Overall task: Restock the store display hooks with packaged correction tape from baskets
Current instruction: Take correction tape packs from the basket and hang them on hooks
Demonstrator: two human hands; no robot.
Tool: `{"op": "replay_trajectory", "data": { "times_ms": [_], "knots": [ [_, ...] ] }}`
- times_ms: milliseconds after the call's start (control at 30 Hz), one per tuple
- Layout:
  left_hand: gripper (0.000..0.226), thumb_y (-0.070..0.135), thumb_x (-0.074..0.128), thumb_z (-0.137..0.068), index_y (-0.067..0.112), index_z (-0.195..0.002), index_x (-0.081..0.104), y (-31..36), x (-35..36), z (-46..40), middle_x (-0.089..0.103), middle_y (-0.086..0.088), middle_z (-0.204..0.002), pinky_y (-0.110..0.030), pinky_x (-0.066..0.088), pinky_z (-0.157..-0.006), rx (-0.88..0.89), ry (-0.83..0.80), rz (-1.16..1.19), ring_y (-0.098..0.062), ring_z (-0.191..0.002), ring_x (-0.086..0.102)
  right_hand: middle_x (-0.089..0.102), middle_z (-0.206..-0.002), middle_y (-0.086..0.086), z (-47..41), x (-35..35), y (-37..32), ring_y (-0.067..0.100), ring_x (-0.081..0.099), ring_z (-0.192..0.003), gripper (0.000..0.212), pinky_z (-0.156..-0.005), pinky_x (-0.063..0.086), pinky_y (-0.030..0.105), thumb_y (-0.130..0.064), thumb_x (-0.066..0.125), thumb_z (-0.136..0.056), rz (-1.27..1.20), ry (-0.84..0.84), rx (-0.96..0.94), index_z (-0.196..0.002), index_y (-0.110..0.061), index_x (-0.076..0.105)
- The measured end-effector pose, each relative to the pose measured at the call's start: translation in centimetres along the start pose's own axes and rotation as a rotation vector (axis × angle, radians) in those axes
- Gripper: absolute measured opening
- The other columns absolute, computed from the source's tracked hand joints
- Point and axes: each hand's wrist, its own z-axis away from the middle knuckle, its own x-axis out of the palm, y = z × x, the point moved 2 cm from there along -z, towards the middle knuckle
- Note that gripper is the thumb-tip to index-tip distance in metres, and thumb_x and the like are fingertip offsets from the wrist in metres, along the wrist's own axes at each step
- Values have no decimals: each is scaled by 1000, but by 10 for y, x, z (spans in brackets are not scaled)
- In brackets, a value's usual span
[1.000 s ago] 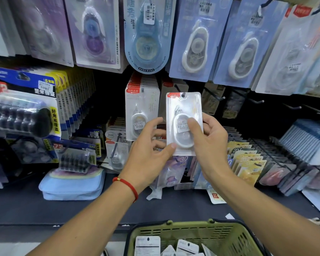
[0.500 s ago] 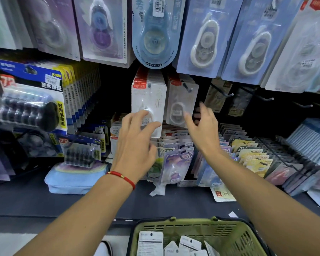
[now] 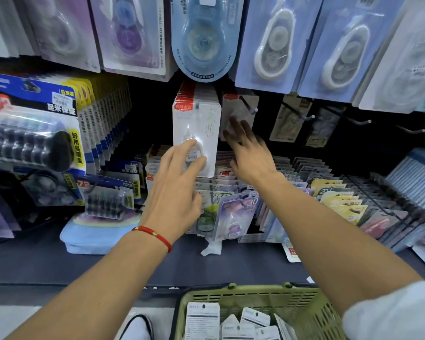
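Note:
A thick row of white correction tape packs (image 3: pixel 196 123) with red tops hangs on a hook at the middle of the display. My left hand (image 3: pixel 176 182) is spread open, its fingertips touching the front pack. To its right, a single pack (image 3: pixel 241 106) hangs far back on a metal hook (image 3: pixel 249 107). My right hand (image 3: pixel 248 153), blurred and open, pushes against that pack with its fingertips. A green basket (image 3: pixel 312 307) at the bottom holds several more packs (image 3: pixel 203 317).
Large blue and purple tape packs (image 3: pixel 272 40) hang overhead. Bare hooks (image 3: pixel 312 116) stick out to the right. Black refill packs (image 3: pixel 35 133) hang at left. A rack of small tape packs (image 3: pixel 236 212) and a light blue pouch (image 3: pixel 96 236) sit on the dark shelf.
One second ago both hands held a white pack in front of the hook. It now hangs on the hook, slid to the back, and both hands have let go.

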Motion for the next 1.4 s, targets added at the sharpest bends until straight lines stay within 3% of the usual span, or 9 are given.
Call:
{"op": "replay_trajectory", "data": {
  "times_ms": [200,500,600,733,867,967,1167,1300,1400],
  "knots": [
    [59,-9,69,-72,8,-129,63,-4,4,-1,37,-11,-160,-41,42,-111,20,19,1,-34,-146,33,-4,-177,1,-18,-5,2,26,4,-163,84,-119,39,52,-19,67,-94,-40,-102,-16,-165,-27,25],
    [57,-4,68,-78,7,-134,66,-4,6,24,51,-17,-148,-52,42,-114,54,-41,-15,-41,-137,43,67,-131,3,119,-20,2,25,65,-109,39,-90,54,40,-13,58,-96,-497,-38,54,-135,-16,65],
    [49,4,65,-85,12,-134,67,2,25,56,61,-11,-134,-49,45,-107,82,-342,-32,-36,-126,53,76,-105,0,194,-4,-4,25,70,-92,26,-81,57,40,-19,60,-95,-523,-354,51,-119,-21,71],
    [50,17,56,-95,26,-144,57,18,70,131,54,0,-142,-43,45,-105,212,-919,-191,-27,-132,48,74,-116,-1,295,35,-27,24,68,-104,26,-79,46,30,-26,57,-99,-461,-776,-23,-122,-24,69],
    [51,15,53,-97,19,-148,53,28,106,206,50,-4,-147,-44,44,-111,250,-1291,-294,-28,-139,45,36,-167,7,371,79,-63,26,40,-150,62,-117,39,36,-31,53,-106,-491,-1071,-81,-163,-20,32],
    [53,12,55,-97,15,-150,50,36,121,243,48,-9,-146,-47,45,-109,150,-1407,-250,-30,-136,46,9,-176,2,397,99,-89,28,19,-160,78,-128,22,40,-34,52,-109,-618,-1112,-33,-169,-23,3],
    [60,17,60,-97,20,-154,42,49,132,272,47,-8,-146,-41,46,-108,-115,-1299,-69,-29,-135,48,54,-135,10,396,110,-87,28,50,-129,44,-100,41,34,-35,68,-100,-690,-984,124,-138,-14,60],
    [51,31,70,-95,24,-143,52,47,127,249,52,-3,-140,-36,46,-105,-266,-996,68,-25,-130,54,70,-108,5,366,92,-64,29,67,-99,16,-81,50,34,-25,75,-95,-978,-724,474,-107,-15,69],
    [85,50,80,-86,26,-157,39,60,126,241,44,2,-154,-32,39,-115,-384,-939,327,-19,-139,46,75,-99,9,342,75,-63,28,75,-79,8,-65,63,44,-10,71,-96,-1404,-608,791,-97,-16,66]
  ]
}}
